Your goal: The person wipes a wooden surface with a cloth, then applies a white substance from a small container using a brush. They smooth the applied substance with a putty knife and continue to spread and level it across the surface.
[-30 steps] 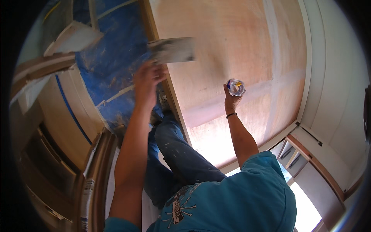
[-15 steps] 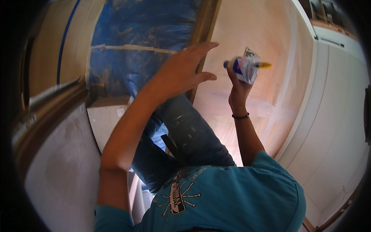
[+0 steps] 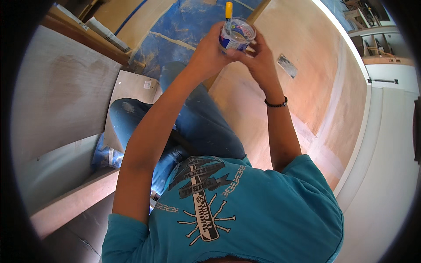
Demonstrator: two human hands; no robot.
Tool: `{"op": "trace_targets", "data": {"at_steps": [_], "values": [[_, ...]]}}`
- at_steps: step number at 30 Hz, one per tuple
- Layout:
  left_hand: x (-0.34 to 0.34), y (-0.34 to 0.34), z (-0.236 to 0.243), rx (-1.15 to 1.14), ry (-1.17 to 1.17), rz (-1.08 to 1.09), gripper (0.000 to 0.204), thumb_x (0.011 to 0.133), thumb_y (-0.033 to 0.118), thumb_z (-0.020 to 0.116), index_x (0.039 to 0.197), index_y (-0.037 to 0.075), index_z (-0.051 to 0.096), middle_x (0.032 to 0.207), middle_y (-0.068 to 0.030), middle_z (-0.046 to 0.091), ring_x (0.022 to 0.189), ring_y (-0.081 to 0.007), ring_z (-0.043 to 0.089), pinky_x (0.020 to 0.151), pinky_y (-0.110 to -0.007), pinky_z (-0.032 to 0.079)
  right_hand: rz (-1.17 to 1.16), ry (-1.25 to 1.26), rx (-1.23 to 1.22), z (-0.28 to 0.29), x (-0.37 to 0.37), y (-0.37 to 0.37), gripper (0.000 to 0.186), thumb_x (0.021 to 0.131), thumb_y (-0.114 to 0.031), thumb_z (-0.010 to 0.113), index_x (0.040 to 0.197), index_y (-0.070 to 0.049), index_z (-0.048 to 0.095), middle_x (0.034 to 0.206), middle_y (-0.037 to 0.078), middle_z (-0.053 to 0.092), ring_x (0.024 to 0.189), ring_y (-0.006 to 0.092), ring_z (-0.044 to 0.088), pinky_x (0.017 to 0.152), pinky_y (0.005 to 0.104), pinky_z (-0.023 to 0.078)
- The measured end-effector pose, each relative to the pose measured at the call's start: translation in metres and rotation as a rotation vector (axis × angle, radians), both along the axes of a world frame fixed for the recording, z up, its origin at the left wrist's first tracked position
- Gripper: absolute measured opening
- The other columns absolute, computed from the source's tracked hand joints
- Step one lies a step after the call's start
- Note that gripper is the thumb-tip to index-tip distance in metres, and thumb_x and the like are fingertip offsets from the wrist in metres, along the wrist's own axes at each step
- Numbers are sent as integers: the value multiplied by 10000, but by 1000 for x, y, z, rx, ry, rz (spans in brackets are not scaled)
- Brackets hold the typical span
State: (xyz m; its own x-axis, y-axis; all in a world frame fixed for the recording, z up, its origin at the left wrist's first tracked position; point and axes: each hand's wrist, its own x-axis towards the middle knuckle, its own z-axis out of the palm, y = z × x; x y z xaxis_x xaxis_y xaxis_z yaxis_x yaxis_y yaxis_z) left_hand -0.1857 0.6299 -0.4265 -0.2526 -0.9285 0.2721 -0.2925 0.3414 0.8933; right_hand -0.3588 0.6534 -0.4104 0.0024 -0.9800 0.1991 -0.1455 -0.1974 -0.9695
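A clear plastic tub (image 3: 237, 41) with a blue, white and red label is held up between my two hands. A yellow-handled tool (image 3: 228, 12), probably a brush, stands in it against the left side; its lower end is hard to make out. My left hand (image 3: 210, 55) grips the tub from the left. From the right, the fingers of my right hand (image 3: 259, 61) wrap round it, the thumb across its lower front. The tub is tilted so that its open top faces me.
Beyond my right hand is a wooden panel (image 3: 307, 52) with a small grey rectangular patch (image 3: 287, 65). Blue sheeting (image 3: 180, 26) with tape lies at the top. A wooden box-like piece (image 3: 131, 83) stands by my knee. White panels (image 3: 390, 131) line the right side.
My left hand was apart with fingers spread; it now grips the tub. My right hand has brought the tub left and upward in view, and the tool now points up.
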Motion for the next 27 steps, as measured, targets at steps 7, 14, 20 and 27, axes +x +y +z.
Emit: {"op": "trace_targets", "data": {"at_steps": [7, 14, 20, 27], "values": [[-55, 62, -28, -31, -173, -128, 893, 793, 246, 907, 1495, 16, 406, 1400, -208, 577, 1256, -334, 628, 1030, -410, 524, -237, 592, -508, 15, -58, 63, 542, 802, -348, 905, 1217, -53, 721, 1031, 77, 720, 922, 236, 659, 797, 372, 532], [-88, 86, -45, -85, -117, -266, 808, 811, 142, 857, 1492, 51, 434, 1396, -226, 573, 1267, -364, 622, 1006, -420, 537, -230, 445, -108, 9, -68, 111, 315, 839, -237, 844, 1047, -21, 750, 934, 133, 735, 866, 284, 728, 772, 403, 567], [-118, 104, -57, 89, -130, -315, 813, 836, 159, 870, 1471, 59, 372, 1349, -187, 613, 1246, -335, 647, 1032, -417, 524, -443, 91, -32, -6, -104, 146, 224, 894, -108, 806, 1064, 15, 728, 947, 126, 773, 898, 168, 752, 786, 300, 583], [-129, 103, -82, 137, -126, -375, 852, 825, 166, 884, 1477, 64, 345, 1370, -213, 593, 1256, -370, 637, 1055, -426, 522, -649, -126, -61, -16, -142, 171, 180, 960, -82, 780, 1101, 7, 713, 938, 22, 741, 858, 83, 699, 779, 226, 545]]}}
